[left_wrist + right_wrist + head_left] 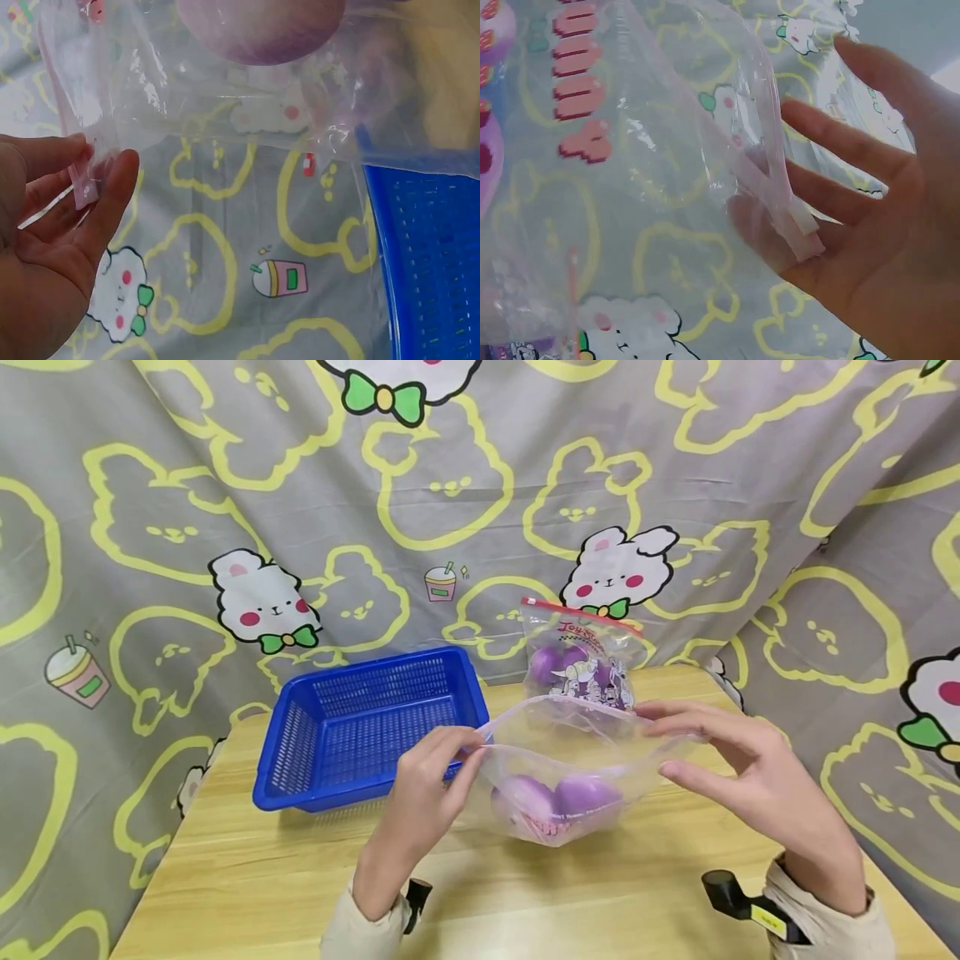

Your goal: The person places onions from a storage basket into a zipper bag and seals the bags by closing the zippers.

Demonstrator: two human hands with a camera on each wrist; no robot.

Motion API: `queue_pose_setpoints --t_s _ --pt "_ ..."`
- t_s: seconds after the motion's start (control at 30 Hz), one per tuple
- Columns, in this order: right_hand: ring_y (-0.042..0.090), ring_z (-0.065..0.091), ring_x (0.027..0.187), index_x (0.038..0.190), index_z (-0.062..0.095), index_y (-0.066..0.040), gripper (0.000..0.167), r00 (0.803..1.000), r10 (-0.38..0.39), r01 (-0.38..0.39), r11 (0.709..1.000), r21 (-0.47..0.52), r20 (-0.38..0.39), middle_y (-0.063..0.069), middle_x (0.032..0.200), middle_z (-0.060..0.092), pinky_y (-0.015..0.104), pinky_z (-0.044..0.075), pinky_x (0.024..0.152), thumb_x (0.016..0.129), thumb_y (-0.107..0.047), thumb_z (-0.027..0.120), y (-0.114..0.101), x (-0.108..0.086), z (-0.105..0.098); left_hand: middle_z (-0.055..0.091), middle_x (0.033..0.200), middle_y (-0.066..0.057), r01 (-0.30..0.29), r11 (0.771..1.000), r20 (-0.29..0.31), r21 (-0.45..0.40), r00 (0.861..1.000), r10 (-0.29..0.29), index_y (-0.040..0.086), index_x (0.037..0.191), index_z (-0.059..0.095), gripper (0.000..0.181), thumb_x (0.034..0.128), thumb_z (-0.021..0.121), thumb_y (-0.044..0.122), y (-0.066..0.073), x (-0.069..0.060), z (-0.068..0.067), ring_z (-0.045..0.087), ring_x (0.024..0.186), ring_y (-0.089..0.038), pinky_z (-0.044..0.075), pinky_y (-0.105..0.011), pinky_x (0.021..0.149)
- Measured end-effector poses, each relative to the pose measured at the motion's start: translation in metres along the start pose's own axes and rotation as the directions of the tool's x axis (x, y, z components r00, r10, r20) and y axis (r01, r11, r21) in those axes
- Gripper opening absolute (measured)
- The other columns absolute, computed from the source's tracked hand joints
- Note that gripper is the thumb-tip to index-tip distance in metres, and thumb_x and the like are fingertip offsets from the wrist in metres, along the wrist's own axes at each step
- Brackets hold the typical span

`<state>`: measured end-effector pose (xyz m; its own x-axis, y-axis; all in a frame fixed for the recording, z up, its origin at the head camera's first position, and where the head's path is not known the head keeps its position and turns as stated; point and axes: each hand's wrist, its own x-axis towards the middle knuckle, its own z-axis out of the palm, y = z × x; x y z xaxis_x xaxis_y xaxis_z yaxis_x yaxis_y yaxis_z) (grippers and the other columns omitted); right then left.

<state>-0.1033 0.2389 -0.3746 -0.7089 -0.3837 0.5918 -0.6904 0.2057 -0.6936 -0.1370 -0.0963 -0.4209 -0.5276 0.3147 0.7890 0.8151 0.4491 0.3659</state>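
Note:
A clear zip bag (570,752) with a pale pink rim hangs above the table, its mouth spread wide. Two smooth, rounded purple things (588,793) lie at its bottom; their kind is unclear. My left hand (431,785) pinches the bag's left corner between thumb and fingers, as the left wrist view also shows. At the opposite corner, my right hand (750,768) has its fingers extended behind the plastic and its thumb held apart. In the right wrist view the bag's zip end (799,225) rests against those fingers, not pinched.
A blue plastic basket (367,735) stands on the wooden table (225,868) at the left. Behind the held bag, a second zip bag (581,660) with a red slider top and purple things inside stands against the patterned cloth (465,468).

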Motion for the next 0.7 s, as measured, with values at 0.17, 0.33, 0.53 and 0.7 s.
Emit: queue_pose_setpoints --t_s 0.17,0.33,0.53,0.7 --pt "0.015 0.056 0.122 0.137 0.055 -0.007 0.057 0.986 0.135 -0.145 0.984 -0.106 -0.097 0.007 0.132 0.06 0.018 0.043 0.098 0.086 0.012 0.068 0.009 0.006 0.002 0.071 0.094 -0.008 0.108 0.992 -0.012 -0.063 0.994 -0.109 0.003 0.095 0.07 0.004 0.0911 0.07 0.002 -0.006 -0.001 -0.004 0.07 0.085 -0.016 0.057 -0.023 0.073" --pt "0.011 0.067 0.102 0.132 0.059 -0.009 0.042 0.974 0.192 -0.212 0.962 -0.174 -0.123 0.005 0.116 0.066 0.016 0.051 0.086 0.093 0.006 0.063 0.022 0.011 0.002 0.072 0.093 -0.006 0.201 0.976 0.009 -0.088 0.98 -0.201 0.004 0.096 0.071 0.004 0.0924 0.069 0.004 -0.012 -0.001 -0.007 0.071 0.085 -0.013 0.058 -0.025 0.071" --pt "0.013 0.072 0.088 0.121 0.064 0.004 0.033 0.978 0.092 -0.114 0.988 -0.108 -0.188 0.011 0.095 0.073 0.017 0.053 0.078 0.091 0.015 0.059 0.029 0.013 0.003 0.071 0.089 -0.003 0.193 0.981 0.019 -0.023 0.981 -0.192 0.005 0.096 0.071 0.005 0.0931 0.068 0.004 -0.019 -0.002 -0.02 0.067 0.08 -0.009 0.056 -0.023 0.071" --pt "0.011 0.072 0.086 0.124 0.063 0.002 0.04 0.977 0.083 -0.106 0.988 -0.11 -0.194 0.01 0.095 0.074 0.017 0.054 0.076 0.087 0.018 0.062 0.032 0.012 0.007 0.07 0.088 0.0 0.151 0.989 0.017 0.007 0.988 -0.151 0.007 0.096 0.071 0.006 0.0929 0.068 0.003 -0.024 -0.003 -0.03 0.063 0.078 -0.009 0.054 -0.026 0.068"
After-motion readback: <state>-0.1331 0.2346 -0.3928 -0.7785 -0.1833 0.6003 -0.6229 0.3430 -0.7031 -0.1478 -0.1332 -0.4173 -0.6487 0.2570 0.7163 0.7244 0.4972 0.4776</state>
